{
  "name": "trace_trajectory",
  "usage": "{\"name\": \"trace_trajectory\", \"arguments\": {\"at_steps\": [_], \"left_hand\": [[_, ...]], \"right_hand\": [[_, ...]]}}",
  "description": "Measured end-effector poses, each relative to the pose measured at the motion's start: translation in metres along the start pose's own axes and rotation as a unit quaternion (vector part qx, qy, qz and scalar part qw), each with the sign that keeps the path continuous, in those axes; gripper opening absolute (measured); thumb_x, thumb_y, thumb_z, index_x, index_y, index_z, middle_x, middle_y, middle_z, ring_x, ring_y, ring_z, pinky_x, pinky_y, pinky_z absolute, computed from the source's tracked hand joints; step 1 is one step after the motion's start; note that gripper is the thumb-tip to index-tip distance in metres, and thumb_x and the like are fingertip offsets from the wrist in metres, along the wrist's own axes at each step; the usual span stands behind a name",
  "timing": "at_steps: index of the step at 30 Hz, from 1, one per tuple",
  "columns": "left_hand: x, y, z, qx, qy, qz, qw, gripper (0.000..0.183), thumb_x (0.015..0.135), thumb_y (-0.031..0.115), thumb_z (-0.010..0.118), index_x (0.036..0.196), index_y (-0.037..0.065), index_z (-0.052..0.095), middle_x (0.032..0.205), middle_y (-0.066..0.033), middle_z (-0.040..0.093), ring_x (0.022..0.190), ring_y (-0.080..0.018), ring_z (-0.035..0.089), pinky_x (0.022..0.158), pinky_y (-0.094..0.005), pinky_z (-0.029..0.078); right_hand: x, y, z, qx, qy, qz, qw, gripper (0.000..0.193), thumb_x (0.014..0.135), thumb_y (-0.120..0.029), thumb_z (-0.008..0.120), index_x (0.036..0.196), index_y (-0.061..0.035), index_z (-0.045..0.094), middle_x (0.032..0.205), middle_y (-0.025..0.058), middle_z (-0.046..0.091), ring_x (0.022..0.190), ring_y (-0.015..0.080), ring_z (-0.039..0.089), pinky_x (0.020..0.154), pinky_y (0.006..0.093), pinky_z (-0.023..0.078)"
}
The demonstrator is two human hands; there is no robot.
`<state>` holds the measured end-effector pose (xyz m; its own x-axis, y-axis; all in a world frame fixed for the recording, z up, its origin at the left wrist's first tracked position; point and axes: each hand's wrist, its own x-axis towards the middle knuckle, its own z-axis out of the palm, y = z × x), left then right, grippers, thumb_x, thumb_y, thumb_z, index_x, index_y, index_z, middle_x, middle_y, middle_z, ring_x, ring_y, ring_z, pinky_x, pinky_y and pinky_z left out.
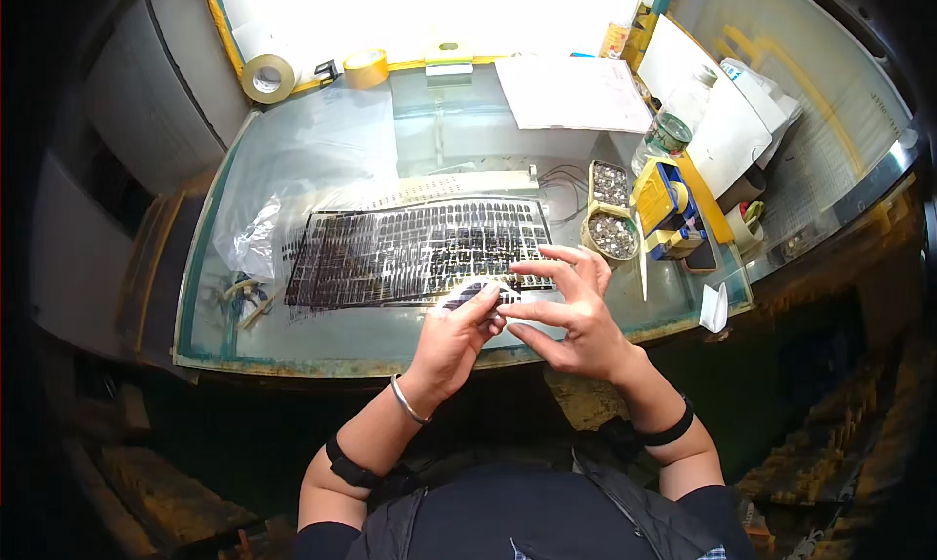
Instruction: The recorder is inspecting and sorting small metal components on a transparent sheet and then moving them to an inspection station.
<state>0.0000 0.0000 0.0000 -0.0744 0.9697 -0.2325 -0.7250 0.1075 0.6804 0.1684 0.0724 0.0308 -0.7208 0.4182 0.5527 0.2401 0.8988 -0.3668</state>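
Observation:
My left hand (pixel 457 338) is closed, thumb on top, on a small thin shiny piece (pixel 467 289) with a pale face; its exact kind I cannot make out. Close by on the right, my right hand (pixel 576 311) has its fingers spread and its thumb apart from the index finger. One of its fingertips reaches the end of the left thumb; whether it touches the piece is unclear. Beyond both hands, a dark sheet (pixel 390 258) with rows of small repeated marks lies flat on the glass-topped table (pixel 322 350).
Clear plastic film (pixel 322 136) covers the back left, near two tape rolls (pixel 268 78) (pixel 366 69). White paper (pixel 576 92) lies at the back. Two small containers of bits (pixel 611 236) (pixel 609 183), a blue-and-yellow tape dispenser (pixel 669 204) and a clear bottle (pixel 673 121) stand right.

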Motion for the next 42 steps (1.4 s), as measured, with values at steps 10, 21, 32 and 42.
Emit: {"name": "trace_trajectory", "arguments": {"at_steps": [10, 21, 32, 42], "left_hand": [[-0.001, -0.003, -0.002, -0.008, 0.0, 0.0, 1.0, 0.015, 0.091, 0.011, 0.058, 0.102, 0.002, 0.061, 0.088, -0.0008, 0.06, 0.075, -0.0087, 0.053, 0.067, -0.0227, 0.042], [-0.001, 0.0, 0.0, 0.037, -0.004, 0.019, 0.999, 0.015, 0.093, 0.009, 0.051, 0.102, 0.0, 0.059, 0.093, -0.0048, 0.061, 0.08, -0.0116, 0.055, 0.072, -0.0259, 0.043], [-0.001, 0.0, -0.005, 0.021, -0.018, -0.003, 1.0, 0.009, 0.091, 0.013, 0.059, 0.091, 0.004, 0.062, 0.08, -0.0012, 0.059, 0.071, -0.0102, 0.052, 0.067, -0.0253, 0.042], [-0.002, 0.004, 0.0, 0.033, -0.019, -0.006, 0.999, 0.009, 0.092, 0.015, 0.059, 0.093, 0.006, 0.061, 0.081, 0.0008, 0.059, 0.069, -0.0072, 0.052, 0.065, -0.0217, 0.042]], "right_hand": [[0.001, -0.001, 0.012, -0.125, 0.076, -0.086, 0.986, 0.019, 0.067, -0.012, 0.07, 0.083, -0.0228, 0.069, 0.096, -0.0069, 0.064, 0.106, 0.019, 0.053, 0.097, 0.0442, 0.025], [0.003, 0.006, -0.003, -0.066, 0.1, -0.068, 0.99, 0.029, 0.069, -0.016, 0.071, 0.098, -0.0167, 0.066, 0.101, -0.0031, 0.062, 0.105, 0.0177, 0.053, 0.101, 0.046, 0.024], [-0.018, 0.03, -0.118, -0.027, 0.126, 0.23, 0.965, 0.006, 0.071, -0.004, 0.075, 0.076, -0.003, 0.071, 0.082, 0.0071, 0.067, 0.085, 0.0183, 0.061, 0.08, 0.031, 0.046], [0.01, 0.002, -0.007, 0.022, 0.024, 0.033, 0.999, 0.011, 0.071, -0.02, 0.077, 0.082, -0.0187, 0.073, 0.108, 0.0001, 0.062, 0.111, 0.0234, 0.051, 0.094, 0.04, 0.028]]}}
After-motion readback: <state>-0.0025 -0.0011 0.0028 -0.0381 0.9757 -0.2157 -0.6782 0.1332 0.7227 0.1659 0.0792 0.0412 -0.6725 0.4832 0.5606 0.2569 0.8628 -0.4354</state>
